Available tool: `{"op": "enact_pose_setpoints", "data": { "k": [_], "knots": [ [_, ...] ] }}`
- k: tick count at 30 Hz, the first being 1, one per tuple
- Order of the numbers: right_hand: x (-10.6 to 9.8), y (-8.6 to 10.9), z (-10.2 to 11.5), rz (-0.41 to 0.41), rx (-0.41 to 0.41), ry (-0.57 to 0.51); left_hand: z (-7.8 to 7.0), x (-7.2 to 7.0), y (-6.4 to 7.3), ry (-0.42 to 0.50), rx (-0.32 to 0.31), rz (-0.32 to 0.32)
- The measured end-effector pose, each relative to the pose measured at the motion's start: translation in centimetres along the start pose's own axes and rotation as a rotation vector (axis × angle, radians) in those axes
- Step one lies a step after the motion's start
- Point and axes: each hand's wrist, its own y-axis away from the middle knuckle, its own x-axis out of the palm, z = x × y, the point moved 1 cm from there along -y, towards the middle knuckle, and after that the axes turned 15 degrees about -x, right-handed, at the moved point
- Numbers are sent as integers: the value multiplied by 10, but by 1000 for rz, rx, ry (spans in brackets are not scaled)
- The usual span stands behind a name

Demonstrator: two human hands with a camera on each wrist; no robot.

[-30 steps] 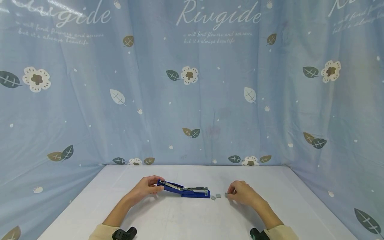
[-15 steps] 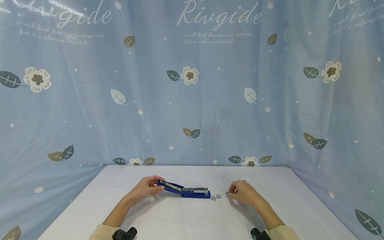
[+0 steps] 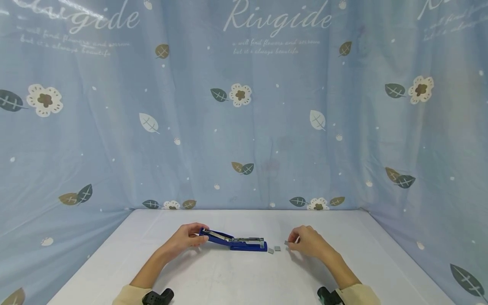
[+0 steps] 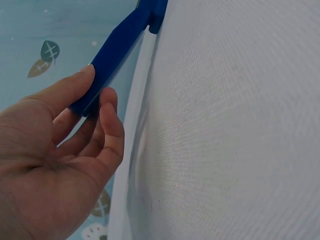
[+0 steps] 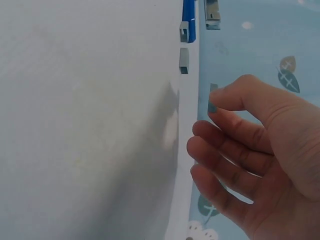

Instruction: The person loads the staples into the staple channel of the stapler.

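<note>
A blue stapler lies unfolded on the white table, its metal staple channel exposed. My left hand holds the raised end of its blue top arm between thumb and fingers; the left wrist view shows the thumb on the blue arm. Just above the table to the right, my right hand pinches a small grey strip of staples between thumb and index finger. Two more staple strips lie on the table by the stapler's right end, one nearer and one farther right.
The white table reaches back to a blue patterned curtain, which also encloses both sides. Dark wrist cameras sit on both forearms, the left one and the right one.
My right hand has risen slightly off the table with the staple strip and shifted a little left. My left hand and the stapler stay in place.
</note>
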Motion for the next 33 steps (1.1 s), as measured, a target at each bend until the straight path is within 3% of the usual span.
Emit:
{"op": "enact_pose_setpoints", "data": {
  "k": [11, 17, 33],
  "knots": [
    [1, -6, 2, -17, -78, -5, 1, 1, 2, 17, 12, 28],
    [-3, -10, 8, -21, -50, -31, 0, 1, 2, 7, 19, 25],
    [-3, -23, 14, -39, -122, -51, 0, 1, 2, 3, 39, 35]
  ]
}}
